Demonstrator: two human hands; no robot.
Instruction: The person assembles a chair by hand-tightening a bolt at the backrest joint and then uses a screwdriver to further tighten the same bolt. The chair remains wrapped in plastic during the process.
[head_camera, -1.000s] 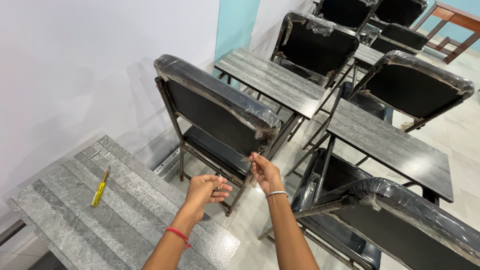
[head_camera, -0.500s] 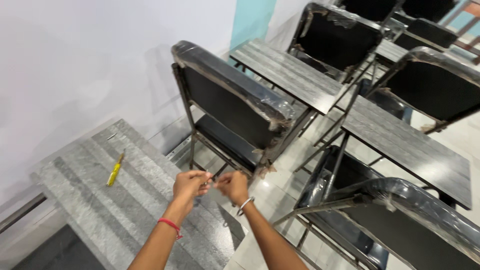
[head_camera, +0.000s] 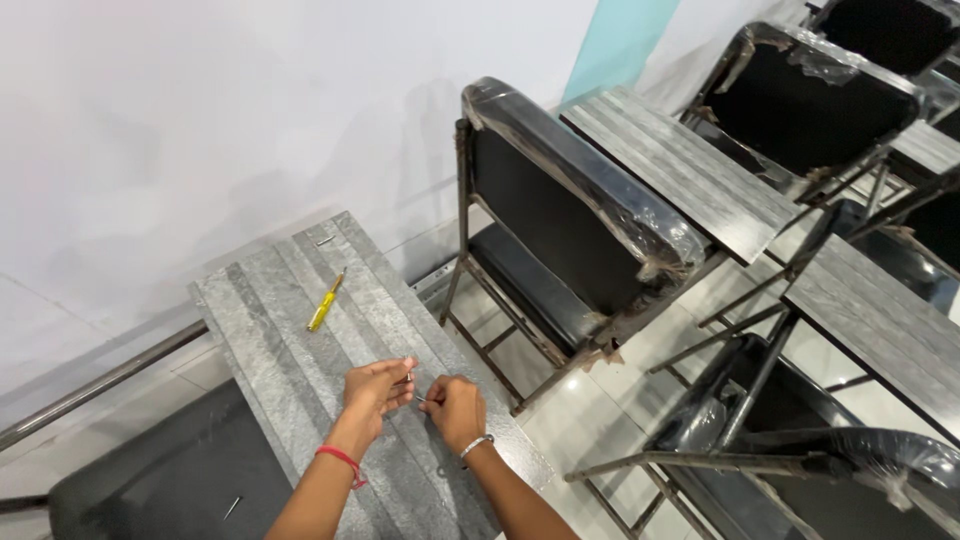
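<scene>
Grey wood-grain laminate is what everything sits on here, a small desk top (head_camera: 290, 350) with both hands working just above its near right corner. The left hand (head_camera: 378, 388) has thumb and fingertips pinched shut on a tiny piece of metal hardware (head_camera: 408, 379), looks like a short screw or bolt, honestly too small to be sure. The right hand (head_camera: 453, 408) is curled closed beside it, nearly touching, with another little metal bit (head_camera: 422, 398) poking out toward the left; I can't tell exactly what it is either.

Stuff that could go sideways, in my opinion:

- Those parts are tiny and held right near the desk top's edge. One slip of the pinch and a piece likely bounces off onto the glossy tile floor (head_camera: 600, 410) and rolls under the black folding chair (head_camera: 570, 230) just past that edge. Good luck finding it among those frames.
- The two pieces are being brought together in mid-air with no support, so misalignment or cross-threading seems like a fair bet if they're meant to mate.
- The yellow screwdriver (head_camera: 326, 301) lies well apart from the hands, up near the middle of the desk top toward the far left edge, so reaching for it means letting go with one hand.
- There's a loose screw (head_camera: 324, 241) near the far corner by the wall, and another (head_camera: 232, 508) down on the dark seat (head_camera: 170, 480) below the left edge. An elbow nudge could lose the first.
</scene>
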